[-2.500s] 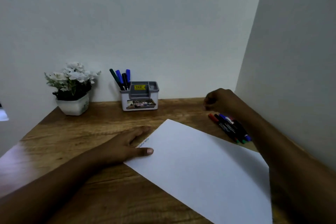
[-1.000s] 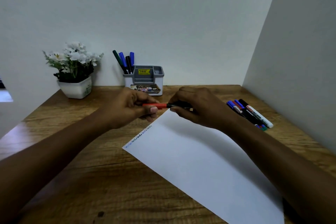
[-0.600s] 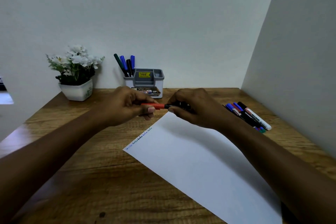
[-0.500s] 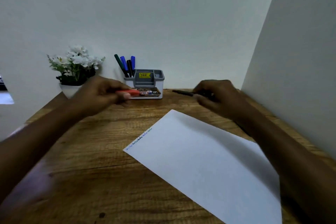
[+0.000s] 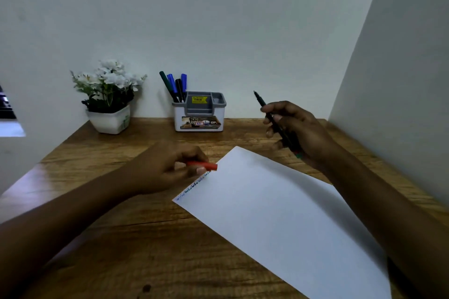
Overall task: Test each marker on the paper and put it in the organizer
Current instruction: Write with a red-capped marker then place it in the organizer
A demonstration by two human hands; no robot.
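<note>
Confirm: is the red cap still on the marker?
No, the left hand holds the red cap apart from the marker in the right hand.

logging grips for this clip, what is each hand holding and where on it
Right hand pinches the uncapped black marker along its barrel, tip up. Left hand grips the red marker cap at one end.

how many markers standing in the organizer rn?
4, all in the left rear corner of the organizer: a green marker leaning left, a blue marker, a black marker, and another blue one. Shorter ones could be hidden inside.
</note>
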